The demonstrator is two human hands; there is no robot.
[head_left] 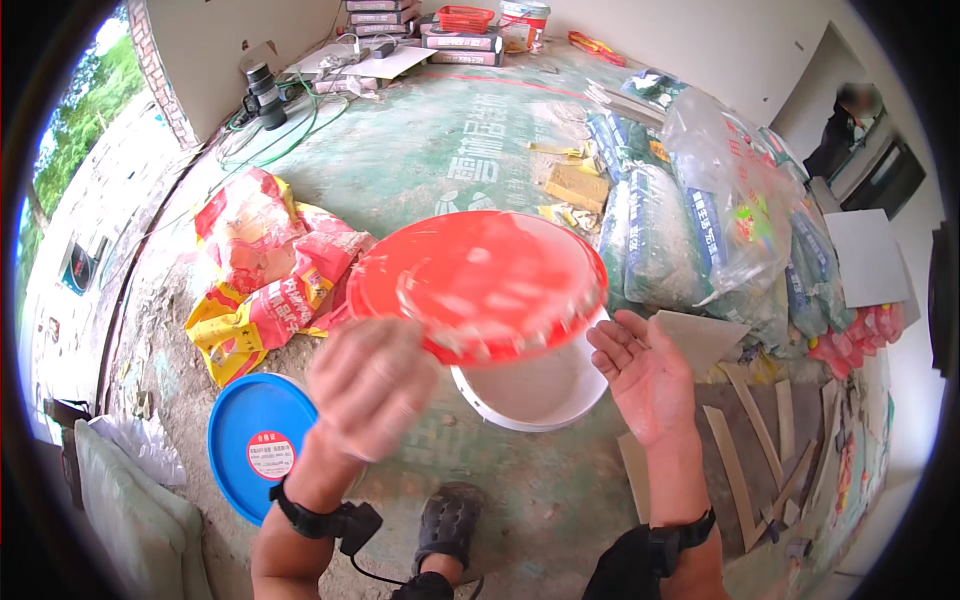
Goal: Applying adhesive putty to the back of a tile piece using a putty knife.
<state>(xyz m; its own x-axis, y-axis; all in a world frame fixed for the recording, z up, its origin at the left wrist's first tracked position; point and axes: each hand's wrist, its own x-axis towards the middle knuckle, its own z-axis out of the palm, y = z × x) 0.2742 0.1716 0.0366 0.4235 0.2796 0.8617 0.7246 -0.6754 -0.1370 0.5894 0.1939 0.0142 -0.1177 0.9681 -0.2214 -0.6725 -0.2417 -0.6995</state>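
A round red bucket lid (490, 280) with whitish smears along its rim is tilted in front of me. My left hand (370, 385), blurred by motion, is closed on the lid's near left edge. Partly beneath the lid stands a white bucket (535, 415), its open mouth showing a pale inside. My right hand (645, 380) is open beside the bucket's right rim, palm up and fingers loosely curled, with nothing in it. A bucket with a blue lid (235, 420) stands to the left of my left forearm.
Crumpled red and yellow bags (270, 260) lie at left. Filled sacks (660, 230) under clear plastic sheeting (730, 160) line the right. Tile strips (730, 470) lie at lower right. Boxes (460, 45) and a green hose (290, 140) are at the back; another person (845, 130) stands far right.
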